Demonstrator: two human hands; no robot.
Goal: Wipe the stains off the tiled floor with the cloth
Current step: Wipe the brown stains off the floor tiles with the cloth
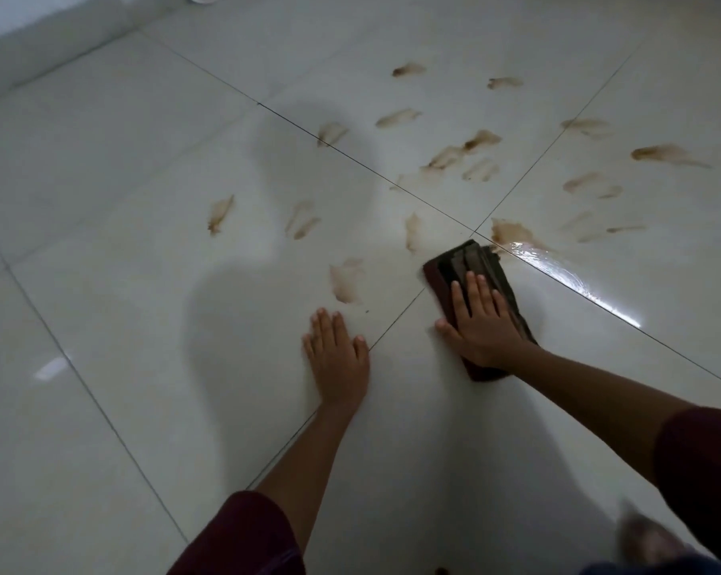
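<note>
Glossy pale ceramic tiles of the floor, divided by thin dark grout lines, carry many brown smeared stains scattered across the far and right-hand parts of the view. A dark maroon-brown folded cloth lies flat on the floor just beside the crossing of two grout lines, its far end touching the nearest large brown stain, beside which a wet streak catches the light. The right hand presses down on the cloth with palm flat and fingers spread; it pins the cloth rather than gripping it. The left hand is likewise fully open, empty, and planted flat on bare tile near the cloth as a brace. Both forearms emerge from dark maroon sleeves. The step in hand appears to be an early wiping stroke, since nearly all stains remain. The next move likely calls for pushing the cloth forward through the adjoining stain under steady downward pressure, then working outward toward the smears near the far edge of the floor.
</note>
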